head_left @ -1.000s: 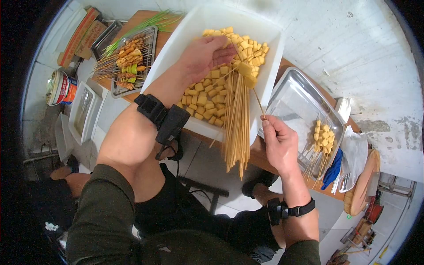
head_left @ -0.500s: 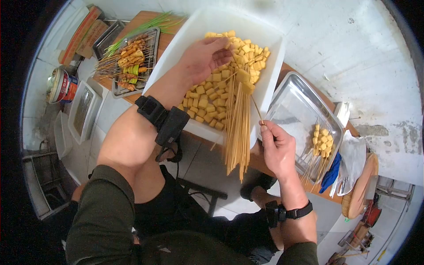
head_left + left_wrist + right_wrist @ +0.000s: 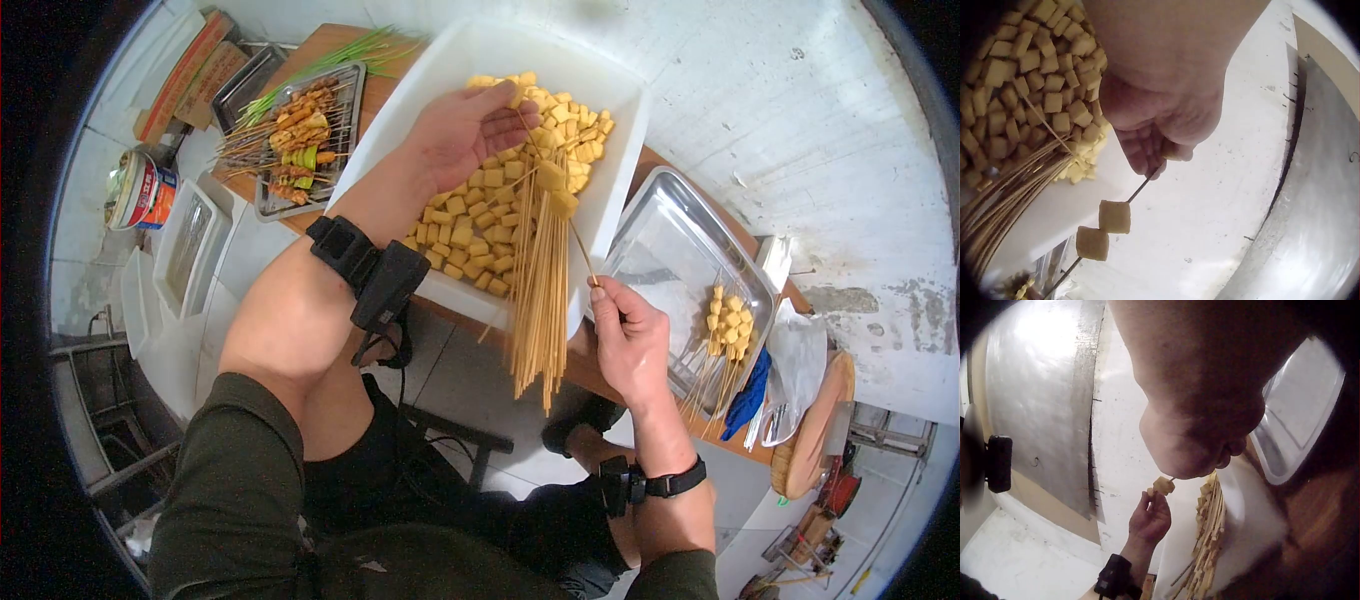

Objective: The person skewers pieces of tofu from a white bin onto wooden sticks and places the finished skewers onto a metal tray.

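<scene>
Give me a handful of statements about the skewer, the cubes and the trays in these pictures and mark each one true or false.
1. Two cubes sit on the skewer held between the hands. True.
2. The white tub is empty. False: it holds a heap of yellow cubes.
3. The right hand pinches the lower end of the skewer. True.
4. The metal tray beside the tub holds finished meat skewers. False: it holds yellow cube skewers; the meat ones lie on the far tray.
5. The left hand rests flat on the table. False: it is over the tub, fingers at the skewer's tip.
</scene>
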The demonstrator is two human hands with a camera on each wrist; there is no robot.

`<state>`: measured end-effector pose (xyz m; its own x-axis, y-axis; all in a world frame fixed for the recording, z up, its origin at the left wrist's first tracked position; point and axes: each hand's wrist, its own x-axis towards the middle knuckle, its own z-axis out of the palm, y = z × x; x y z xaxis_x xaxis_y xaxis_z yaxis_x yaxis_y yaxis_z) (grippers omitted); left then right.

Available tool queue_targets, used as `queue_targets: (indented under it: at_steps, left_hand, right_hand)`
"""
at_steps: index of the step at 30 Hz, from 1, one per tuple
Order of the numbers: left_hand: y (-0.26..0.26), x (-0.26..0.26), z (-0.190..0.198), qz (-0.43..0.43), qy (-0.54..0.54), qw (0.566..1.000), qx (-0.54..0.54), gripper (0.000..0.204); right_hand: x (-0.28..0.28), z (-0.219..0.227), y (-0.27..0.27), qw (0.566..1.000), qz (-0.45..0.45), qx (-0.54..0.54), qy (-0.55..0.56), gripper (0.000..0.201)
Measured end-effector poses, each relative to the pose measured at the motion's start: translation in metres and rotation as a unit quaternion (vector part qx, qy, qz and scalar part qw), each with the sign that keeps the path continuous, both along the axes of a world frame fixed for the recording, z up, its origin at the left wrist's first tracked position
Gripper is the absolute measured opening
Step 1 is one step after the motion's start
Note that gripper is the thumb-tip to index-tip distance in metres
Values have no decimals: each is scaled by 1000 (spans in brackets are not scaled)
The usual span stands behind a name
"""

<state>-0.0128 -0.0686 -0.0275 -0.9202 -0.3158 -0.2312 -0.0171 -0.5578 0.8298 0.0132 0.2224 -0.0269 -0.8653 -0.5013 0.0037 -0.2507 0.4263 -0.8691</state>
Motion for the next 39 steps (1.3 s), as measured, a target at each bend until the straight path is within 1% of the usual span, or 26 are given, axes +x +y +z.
queue_targets:
  at_steps: [3, 16, 19, 27, 31, 33, 36, 39]
  left_hand:
    - [0, -1, -2, 1, 7, 1000, 12, 24]
    - [5, 1, 1, -4, 15, 1000, 5, 24]
    - [7, 1, 2, -2, 7, 1000, 18, 24]
    - [10, 2, 2, -43, 4, 999, -23, 27]
    - [13, 1, 0, -50, -14, 999, -5, 27]
    - [15, 1, -3, -63, -9, 998, -10, 27]
    - [19, 3, -5, -77, 8, 997, -21, 29]
    - [29, 5, -4, -93, 0, 995, -25, 32]
  right_hand:
    - [0, -3, 0, 1000, 0, -12, 2, 20]
    - [2, 1, -5, 1000, -3, 12, 1, 19]
    - [3, -1, -5, 1000, -2, 13, -1, 19]
    - [3, -3, -7, 1000, 5, 13, 8, 18]
    - [3, 1, -10, 1000, 7, 9, 3, 18]
    - [4, 1, -12, 1000, 7, 10, -6, 18]
    - [5, -1, -14, 1000, -4, -4, 14, 18]
    - [2, 1, -16, 1000, 2, -7, -3, 18]
